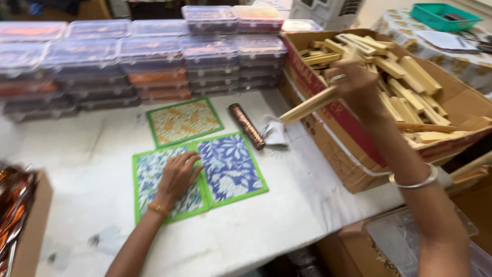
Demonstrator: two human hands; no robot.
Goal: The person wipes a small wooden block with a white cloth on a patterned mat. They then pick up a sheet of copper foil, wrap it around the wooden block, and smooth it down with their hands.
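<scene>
Three patterned green-edged sheets lie on the table: one orange sheet (183, 121) farther back and two blue sheets (230, 166) nearer, side by side. One brown roll (246, 125) lies right of the orange sheet, and one open cardboard box (338, 128) at the right holds wooden sticks (405, 77) too many to count. One green tray (445, 16) sits far right; the stacked plastic boxes (154, 56) at the back cannot be counted exactly.
</scene>
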